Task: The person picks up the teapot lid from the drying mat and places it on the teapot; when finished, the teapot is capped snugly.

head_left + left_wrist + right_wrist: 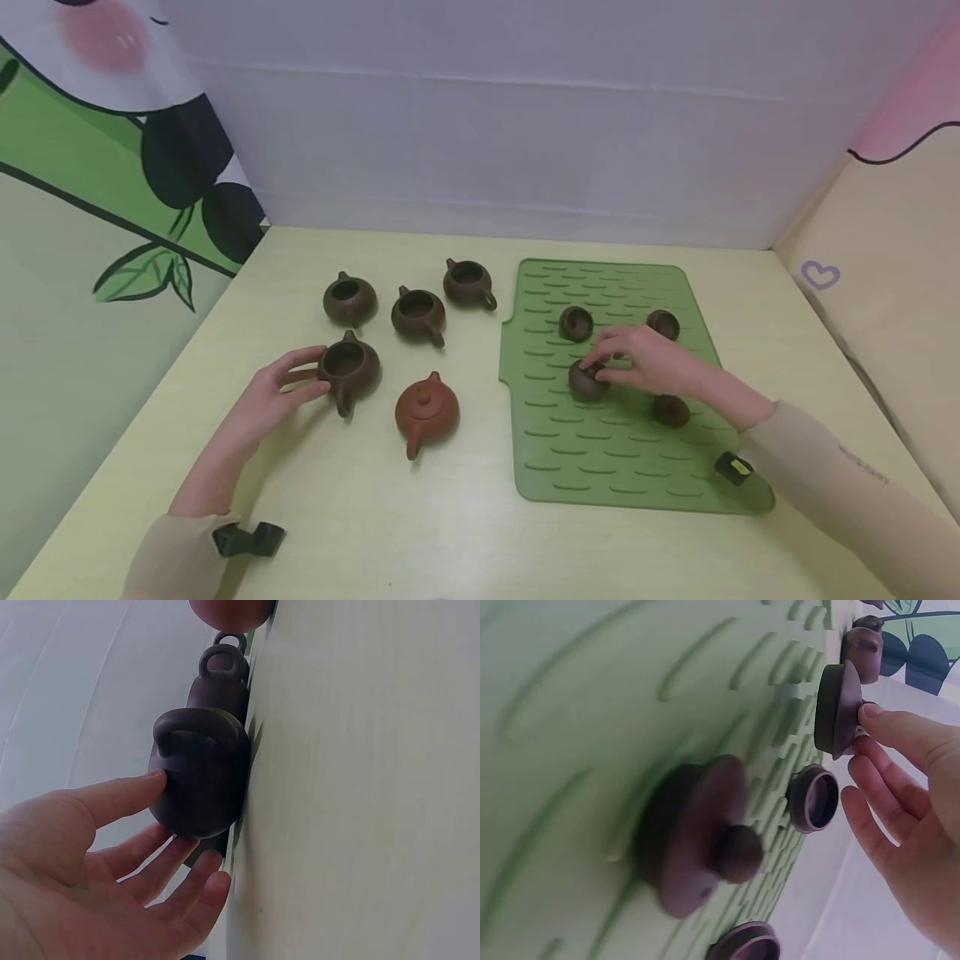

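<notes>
At the left, my left hand [266, 400] rests its thumb and fingertips against the near side of a dark brown lidless teapot [351, 368]. In the left wrist view its fingers are spread and fairly straight, not wrapped round the pot, which stands on the table. Over the green mat [540, 450], my right hand [645, 358] pinches a dark teapot lid [587, 383] by its knob between thumb and fingers. In the right wrist view that lid [832, 712] is held knob toward the hand, rim toward the mat; whether it touches the mat I cannot tell.
Three more lidless dark teapots [418, 315] stand behind the left hand's pot. A reddish lidded teapot [426, 410] sits nearer the front. On the mat lie two upturned lids [576, 323] and one knob-up lid [670, 410]. Cloth walls [487, 150] border the table.
</notes>
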A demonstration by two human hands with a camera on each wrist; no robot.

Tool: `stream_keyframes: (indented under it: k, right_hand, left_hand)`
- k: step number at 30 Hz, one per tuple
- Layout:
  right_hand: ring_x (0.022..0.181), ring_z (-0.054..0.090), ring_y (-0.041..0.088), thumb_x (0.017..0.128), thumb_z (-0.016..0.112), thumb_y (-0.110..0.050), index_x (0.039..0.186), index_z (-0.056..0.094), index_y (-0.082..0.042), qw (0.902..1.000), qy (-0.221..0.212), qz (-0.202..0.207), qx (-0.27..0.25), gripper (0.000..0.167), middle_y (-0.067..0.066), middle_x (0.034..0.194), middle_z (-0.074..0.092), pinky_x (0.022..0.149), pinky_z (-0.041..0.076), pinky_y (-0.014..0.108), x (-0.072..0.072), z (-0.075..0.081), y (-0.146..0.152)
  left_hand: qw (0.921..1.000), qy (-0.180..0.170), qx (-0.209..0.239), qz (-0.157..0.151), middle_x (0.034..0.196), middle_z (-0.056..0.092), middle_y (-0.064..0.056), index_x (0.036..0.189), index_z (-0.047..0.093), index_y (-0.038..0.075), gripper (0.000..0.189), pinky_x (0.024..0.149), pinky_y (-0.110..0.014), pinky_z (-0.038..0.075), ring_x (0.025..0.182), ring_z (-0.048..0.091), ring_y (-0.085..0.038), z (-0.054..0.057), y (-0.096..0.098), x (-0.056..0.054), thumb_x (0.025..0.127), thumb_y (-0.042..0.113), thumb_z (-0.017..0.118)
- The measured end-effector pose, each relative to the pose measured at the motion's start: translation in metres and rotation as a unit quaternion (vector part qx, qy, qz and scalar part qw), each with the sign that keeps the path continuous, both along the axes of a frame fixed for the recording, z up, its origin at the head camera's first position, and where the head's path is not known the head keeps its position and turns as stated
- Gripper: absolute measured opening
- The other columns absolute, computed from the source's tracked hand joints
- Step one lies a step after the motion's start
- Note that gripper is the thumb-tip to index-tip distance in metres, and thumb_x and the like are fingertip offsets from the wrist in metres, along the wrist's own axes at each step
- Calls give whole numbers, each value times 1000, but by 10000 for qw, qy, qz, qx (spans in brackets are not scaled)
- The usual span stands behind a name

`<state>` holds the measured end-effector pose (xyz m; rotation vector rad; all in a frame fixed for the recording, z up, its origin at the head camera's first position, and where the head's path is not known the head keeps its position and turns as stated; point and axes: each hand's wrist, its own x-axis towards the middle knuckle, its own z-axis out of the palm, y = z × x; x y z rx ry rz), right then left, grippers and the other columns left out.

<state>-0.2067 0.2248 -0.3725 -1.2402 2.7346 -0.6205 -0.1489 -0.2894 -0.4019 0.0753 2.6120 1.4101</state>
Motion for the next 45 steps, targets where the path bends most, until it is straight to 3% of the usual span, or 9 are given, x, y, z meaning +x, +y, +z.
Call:
stream_keyframes:
  k: [4,10,17,24,32,38,45]
  right_hand:
    - [86,63,6,88,75,-14,108,75,-19,9998,-59,-79,149,21,-4,105,68,71,56,31,-3,8,-3]
    - [96,67,14,90,72,-14,112,74,-17,9998,-57,43,204,22,-1,108,67,81,58,37,-13,24,-19]
    - [83,60,10,91,72,-14,111,74,-16,9996,62,264,50,21,0,99,65,72,54,29,-28,43,-45]
    - [97,68,15,90,72,-14,114,75,-16,9987,-56,512,-61,24,0,99,65,87,57,37,-49,56,-77]
    - [93,64,13,91,72,-14,112,76,-16,9964,43,844,-23,22,1,100,68,84,56,30,-63,72,-116]
    - [91,63,11,92,70,-14,113,75,-16,9949,-182,976,152,21,1,102,66,82,53,23,-67,79,-147]
    - [88,60,11,94,68,-16,113,74,-17,9923,-155,1209,211,20,0,105,68,80,50,24,-76,85,-192]
  left_hand:
    - [9999,48,-3,-89,153,41,-23,150,38,6,62,107,-63,36,137,44,-46,-1,4,-4,97,24,64]
    - [9998,77,-75,-161,153,41,-23,150,38,6,62,108,-63,36,136,44,-47,-1,7,-8,96,23,65]
    - [9997,36,-14,-242,154,40,-23,151,37,6,64,108,-64,36,137,43,-46,1,6,-11,96,24,65]
    - [9997,-13,39,-240,154,40,-22,151,38,7,62,107,-65,35,137,44,-44,-1,3,-9,97,24,65]
    - [9996,-102,20,-244,154,40,-21,151,38,8,63,106,-67,35,138,43,-44,0,3,-8,97,25,64]
    - [9995,-129,62,-270,153,41,-22,151,38,8,63,106,-66,34,137,43,-44,0,4,-8,96,26,65]
    - [9997,-105,-91,-213,153,42,-21,151,38,9,64,105,-65,36,137,43,-42,1,-4,-6,97,30,64]
